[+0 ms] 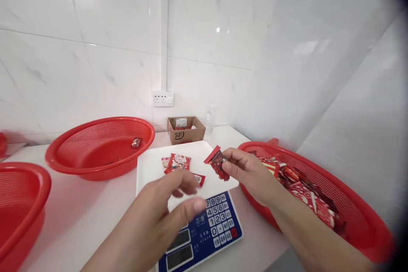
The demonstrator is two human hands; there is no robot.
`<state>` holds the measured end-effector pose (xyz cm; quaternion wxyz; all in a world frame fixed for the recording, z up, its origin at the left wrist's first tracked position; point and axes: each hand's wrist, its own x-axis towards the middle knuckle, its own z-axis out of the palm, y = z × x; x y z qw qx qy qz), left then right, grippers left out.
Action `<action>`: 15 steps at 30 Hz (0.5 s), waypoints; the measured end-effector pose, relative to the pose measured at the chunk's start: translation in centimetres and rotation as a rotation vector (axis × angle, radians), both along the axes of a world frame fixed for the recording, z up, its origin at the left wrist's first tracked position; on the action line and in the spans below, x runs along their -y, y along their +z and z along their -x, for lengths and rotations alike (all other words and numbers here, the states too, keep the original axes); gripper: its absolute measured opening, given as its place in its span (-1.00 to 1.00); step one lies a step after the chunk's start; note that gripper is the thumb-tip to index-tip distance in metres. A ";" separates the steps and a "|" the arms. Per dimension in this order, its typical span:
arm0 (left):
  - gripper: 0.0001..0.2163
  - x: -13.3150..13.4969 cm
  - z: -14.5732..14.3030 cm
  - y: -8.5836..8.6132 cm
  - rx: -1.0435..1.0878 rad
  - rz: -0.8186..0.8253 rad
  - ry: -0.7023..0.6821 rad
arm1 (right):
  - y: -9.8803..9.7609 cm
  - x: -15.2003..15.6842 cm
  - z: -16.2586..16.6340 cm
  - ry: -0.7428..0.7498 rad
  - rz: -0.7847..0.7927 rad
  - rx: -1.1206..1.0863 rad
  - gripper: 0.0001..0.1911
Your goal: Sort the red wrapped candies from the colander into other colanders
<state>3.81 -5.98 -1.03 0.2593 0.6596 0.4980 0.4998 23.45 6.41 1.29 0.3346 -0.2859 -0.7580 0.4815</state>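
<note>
Between the thumb and fingers of my right hand (247, 172) is a small red and dark snack packet (218, 163), raised over the right part of the white scale tray (204, 153). My left hand (168, 204) hovers above the near left of the tray, its thumb and fingers apart and nothing in them. Just past its fingers, several red snack packets (179, 162) lie on the tray, partly hidden by that hand. Below the tray shows the scale's blue keypad panel (219, 225), with my left hand covering part of it.
A red basket (357, 191) at right holds many red packets (306, 191). Another red basket (98, 140) at back left has a few packets inside; a third basket (25, 216) is nearer. A cardboard box (186, 135) and clear bottle (210, 119) stand by the wall.
</note>
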 end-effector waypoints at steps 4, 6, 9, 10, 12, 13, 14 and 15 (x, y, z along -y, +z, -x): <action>-0.72 -1.5 0.5 2.3 0.068 0.066 -0.008 | 0.0 2.0 2.7 0.152 0.019 -0.093 -0.65; -0.69 -1.4 0.9 2.6 0.152 0.058 0.013 | 0.2 2.5 3.6 0.181 0.013 -0.119 -0.67; -0.72 -1.1 1.1 2.7 0.199 0.052 0.003 | 0.6 2.9 4.6 0.234 -0.041 -0.113 -0.68; -0.73 -1.1 1.1 2.7 0.209 0.049 -0.008 | 0.6 2.9 4.8 0.244 -0.071 -0.109 -0.68; -0.73 -1.2 0.9 2.7 0.233 0.028 -0.011 | 0.5 2.9 5.3 0.251 -0.123 -0.102 -0.67; -0.72 -1.4 0.8 2.7 0.246 0.009 0.008 | 0.4 2.8 5.5 0.253 -0.137 -0.092 -0.66; -0.72 -1.6 0.6 2.6 0.260 -0.016 0.043 | 0.1 2.7 5.6 0.250 -0.143 -0.076 -0.63; -0.71 -1.8 0.5 2.5 0.274 -0.044 0.086 | -0.1 2.6 5.7 0.250 -0.145 -0.057 -0.60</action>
